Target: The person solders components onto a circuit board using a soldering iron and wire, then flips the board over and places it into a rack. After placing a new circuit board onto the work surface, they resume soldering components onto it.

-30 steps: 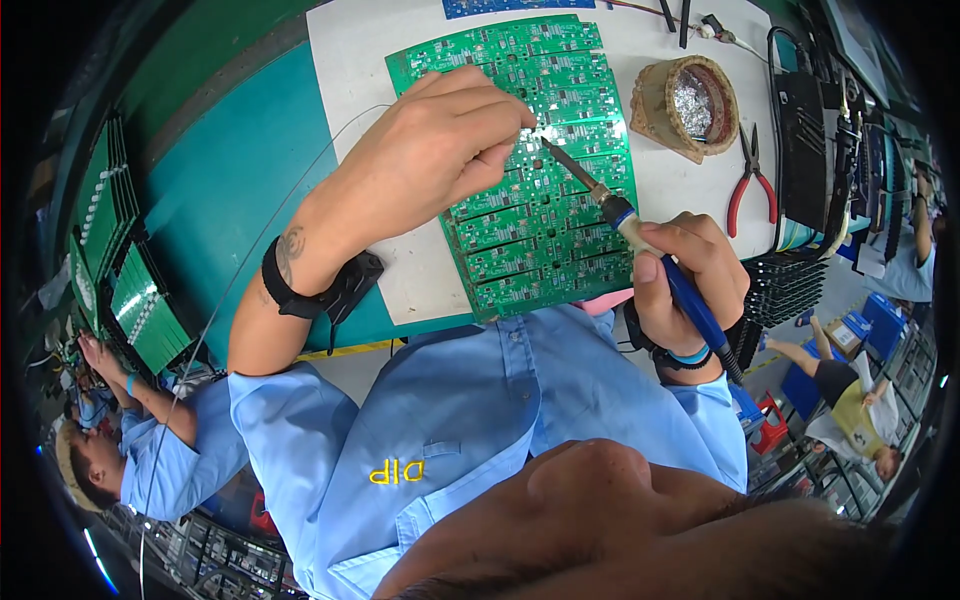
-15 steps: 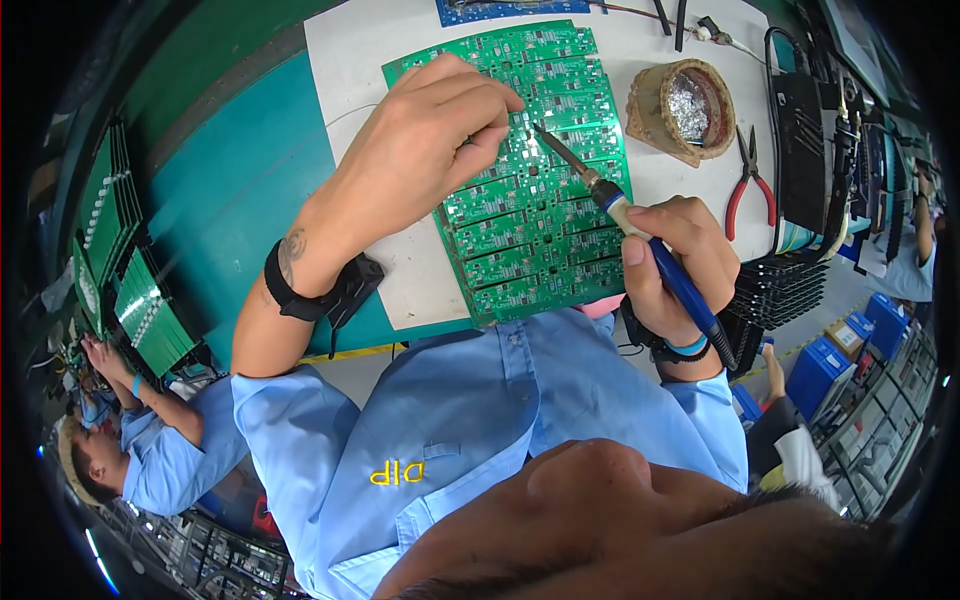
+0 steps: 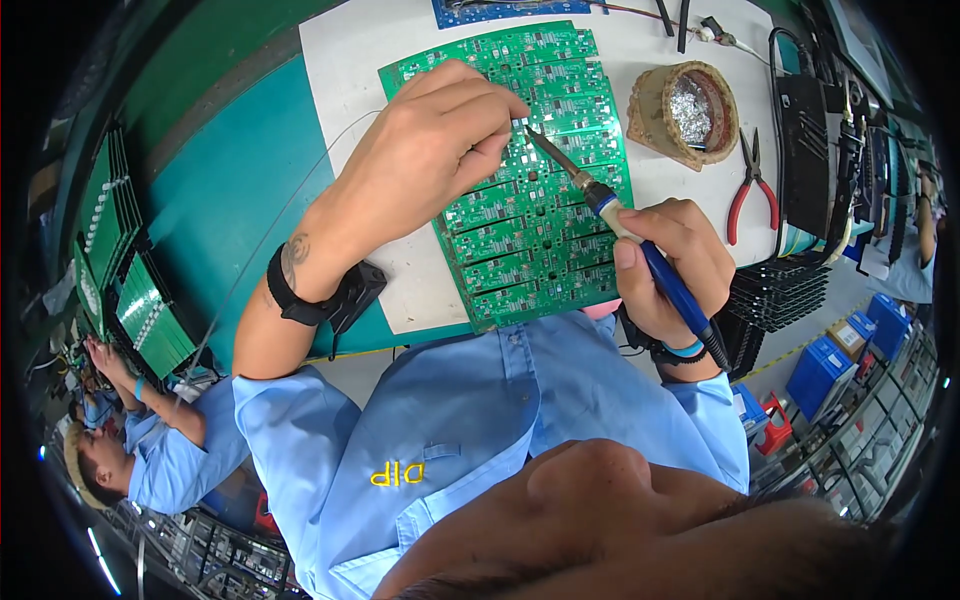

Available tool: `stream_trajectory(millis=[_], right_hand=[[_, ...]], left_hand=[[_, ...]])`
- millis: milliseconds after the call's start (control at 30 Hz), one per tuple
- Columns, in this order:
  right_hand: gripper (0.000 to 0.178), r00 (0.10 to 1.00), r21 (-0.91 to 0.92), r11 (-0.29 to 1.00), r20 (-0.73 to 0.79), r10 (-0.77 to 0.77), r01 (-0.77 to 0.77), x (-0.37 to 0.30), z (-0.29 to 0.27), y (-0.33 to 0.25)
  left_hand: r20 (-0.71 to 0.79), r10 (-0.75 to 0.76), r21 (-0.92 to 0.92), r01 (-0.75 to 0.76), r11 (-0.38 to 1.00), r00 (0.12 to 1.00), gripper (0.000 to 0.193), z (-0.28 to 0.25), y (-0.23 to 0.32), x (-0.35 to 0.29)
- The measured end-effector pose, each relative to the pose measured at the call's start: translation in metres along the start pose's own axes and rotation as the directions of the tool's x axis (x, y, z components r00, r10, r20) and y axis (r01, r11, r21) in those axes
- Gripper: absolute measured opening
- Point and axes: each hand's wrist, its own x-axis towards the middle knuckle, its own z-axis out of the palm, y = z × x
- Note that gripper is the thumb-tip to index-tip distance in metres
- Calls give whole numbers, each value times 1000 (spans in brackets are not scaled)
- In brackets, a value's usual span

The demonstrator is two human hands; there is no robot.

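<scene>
The person wears a light blue short-sleeved shirt (image 3: 470, 420) with buttons down the front and a small yellow embroidered mark on the chest. A black wrist strap (image 3: 300, 295) circles the left forearm, with a thin cord trailing from it, and a small dark tattoo (image 3: 296, 250) sits just above. On the right wrist sits a blue band (image 3: 685, 349) beside a black strap.

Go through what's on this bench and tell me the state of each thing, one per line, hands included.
Circuit board panel: flat on the white mat.
Soldering iron: in right hand, tip down at the board by the left fingertips.
Left hand: pinched at the board; solder wire trails from it.
Tip cleaner pot: upright, open, shiny wool inside.
Red pliers: lying unused.
</scene>
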Motion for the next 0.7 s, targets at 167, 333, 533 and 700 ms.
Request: stream_trajectory(millis=[167,333,533,700], right_hand=[[27,1000,-6,1000,11,-8,8,0,0,-1],[28,1000,-4,1000,12,-8,8,-1,0,-1],[28,1000,-4,1000,9,-6,6,-1,1,-1],[24,1000,-12,1000,22,-7,7,-1,0,-3]], left_hand=[[0,4,8,-4,1000,1000,13,1,0,1],[3,12,14,-12,1000,1000,13,1,0,1],[5,17,26,-18,1000,1000,13,2,0,1],[1,23,36,-23,999,1000,13,3,0,1]])
